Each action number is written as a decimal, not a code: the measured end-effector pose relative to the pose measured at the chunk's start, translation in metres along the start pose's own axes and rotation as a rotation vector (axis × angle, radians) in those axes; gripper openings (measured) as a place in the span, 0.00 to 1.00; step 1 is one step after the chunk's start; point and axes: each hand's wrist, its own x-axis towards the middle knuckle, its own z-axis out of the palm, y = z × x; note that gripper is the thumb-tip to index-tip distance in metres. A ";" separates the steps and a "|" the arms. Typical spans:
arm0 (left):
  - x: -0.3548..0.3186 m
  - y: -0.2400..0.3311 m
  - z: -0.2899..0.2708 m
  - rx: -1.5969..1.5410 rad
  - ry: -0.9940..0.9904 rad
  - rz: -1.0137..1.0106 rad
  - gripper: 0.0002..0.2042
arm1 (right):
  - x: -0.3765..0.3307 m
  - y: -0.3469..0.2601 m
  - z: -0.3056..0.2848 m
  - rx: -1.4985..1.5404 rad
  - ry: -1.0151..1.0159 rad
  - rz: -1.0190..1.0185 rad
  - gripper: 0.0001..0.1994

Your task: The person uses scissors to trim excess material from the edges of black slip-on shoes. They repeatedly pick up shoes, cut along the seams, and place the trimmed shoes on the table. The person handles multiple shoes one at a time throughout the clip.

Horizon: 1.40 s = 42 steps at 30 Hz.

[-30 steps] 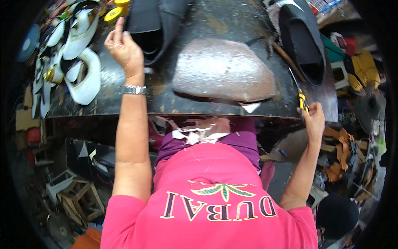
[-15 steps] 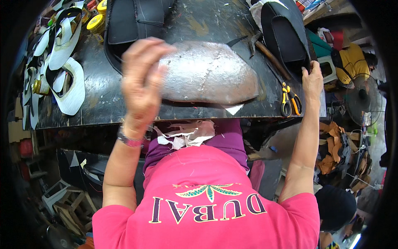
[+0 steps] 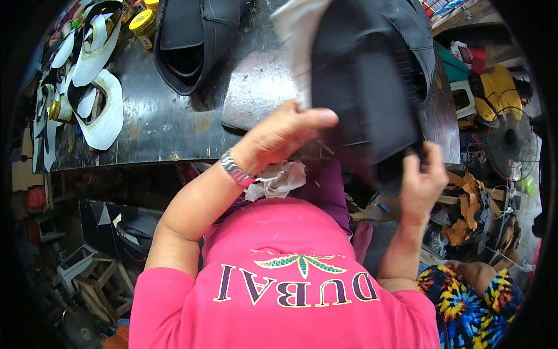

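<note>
A large black shoe upper point(image 3: 366, 93), blurred by motion, hangs tilted over the table's front edge. My right hand point(image 3: 425, 177) pinches its near, narrow end between thumb and fingers. White lining cloth point(image 3: 295, 38) shows along its far left side. My left hand point(image 3: 285, 131) is at the upper's left edge, thumb stretched across it; whether it touches is unclear. Partly covered by the upper, a flat metal slab point(image 3: 261, 81) lies on the table. A second black upper point(image 3: 421, 35) lies behind at the right, and another point(image 3: 197, 41) at the far left.
Pale cut-out pieces point(image 3: 104, 110) pile up on the left of the dark table point(image 3: 174, 136), by yellow-lidded jars point(image 3: 142, 23). Fabric scraps point(image 3: 279, 180) lie on my lap. At right stand a fan point(image 3: 511, 136) and brown scraps point(image 3: 465, 203); a person in patterned clothing point(image 3: 482, 302) is at lower right.
My right hand has lifted the black upper and brought it left and nearer, over the metal slab. My left hand has moved right and down toward it. The scissors and hammer are now hidden.
</note>
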 end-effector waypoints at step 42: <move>0.005 0.045 -0.051 0.950 0.272 0.220 0.30 | 0.051 0.002 0.113 1.228 -0.603 0.454 0.18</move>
